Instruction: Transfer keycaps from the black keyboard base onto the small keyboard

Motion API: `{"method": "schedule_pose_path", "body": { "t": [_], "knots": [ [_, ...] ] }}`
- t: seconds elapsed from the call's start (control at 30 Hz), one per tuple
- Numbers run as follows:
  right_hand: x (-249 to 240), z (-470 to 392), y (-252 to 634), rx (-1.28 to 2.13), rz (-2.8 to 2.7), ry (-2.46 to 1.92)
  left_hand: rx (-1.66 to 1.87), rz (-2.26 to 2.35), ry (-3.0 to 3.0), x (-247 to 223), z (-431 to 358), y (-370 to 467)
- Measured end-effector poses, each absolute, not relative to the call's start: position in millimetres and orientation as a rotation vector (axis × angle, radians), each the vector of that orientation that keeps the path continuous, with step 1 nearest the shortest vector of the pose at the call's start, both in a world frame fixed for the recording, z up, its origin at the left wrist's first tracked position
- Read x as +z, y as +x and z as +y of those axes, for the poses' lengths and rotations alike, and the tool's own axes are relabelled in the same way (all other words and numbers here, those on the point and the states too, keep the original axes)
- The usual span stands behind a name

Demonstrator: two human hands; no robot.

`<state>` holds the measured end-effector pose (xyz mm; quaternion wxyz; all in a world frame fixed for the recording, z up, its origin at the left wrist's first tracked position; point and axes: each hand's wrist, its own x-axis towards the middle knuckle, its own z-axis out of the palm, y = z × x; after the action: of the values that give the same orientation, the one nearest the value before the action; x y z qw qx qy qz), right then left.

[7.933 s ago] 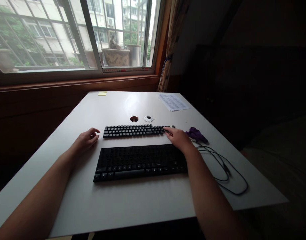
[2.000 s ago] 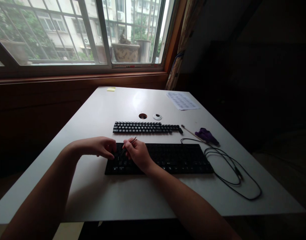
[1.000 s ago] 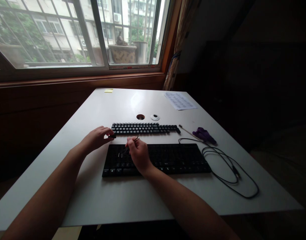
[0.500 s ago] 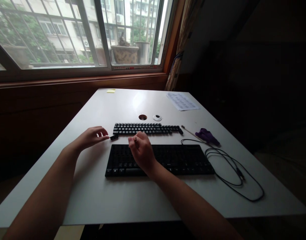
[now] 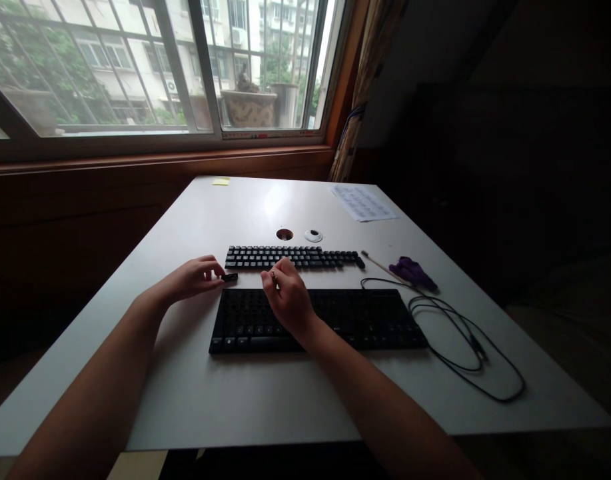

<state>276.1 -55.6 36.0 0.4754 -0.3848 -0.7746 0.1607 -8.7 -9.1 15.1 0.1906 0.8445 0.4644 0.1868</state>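
My left hand point(image 5: 201, 277) has its thumb and fingertips closed on the left end of a long black keycap point(image 5: 230, 277), low over the table. My right hand point(image 5: 291, 299) is curled into a fist above the black keyboard point(image 5: 365, 320). A small brass-coloured bit shows at its fingers; what the fist holds, if anything, I cannot make out. The keyboard's front row carries keycaps, while the rows behind look dark and bare. Behind it, loose black keycaps point(image 5: 265, 257) stand in rows like a keyboard layout, and a single keycap point(image 5: 360, 263) sits at their right end.
A black cable point(image 5: 500, 400) loops across the right side. Near it lie a thin brush point(image 5: 380, 264) and a purple cloth point(image 5: 413, 272). Farther back are a cable hole point(image 5: 284, 235), its white cover point(image 5: 314, 236), printed sheets point(image 5: 364, 203) and a yellow note point(image 5: 221, 181).
My left hand has moved right and its fingertips have closed on the long keycap, which has turned straighter. My right fist has shifted slightly right over the keyboard.
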Motion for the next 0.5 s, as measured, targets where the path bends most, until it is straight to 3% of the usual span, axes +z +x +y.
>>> {"method": "schedule_pose_path", "body": {
  "t": [0.5],
  "knots": [
    [37,-56,277,0.421,-1.925,-0.952,0.370,1.276,2.187,30,-13,-2]
  ]
}}
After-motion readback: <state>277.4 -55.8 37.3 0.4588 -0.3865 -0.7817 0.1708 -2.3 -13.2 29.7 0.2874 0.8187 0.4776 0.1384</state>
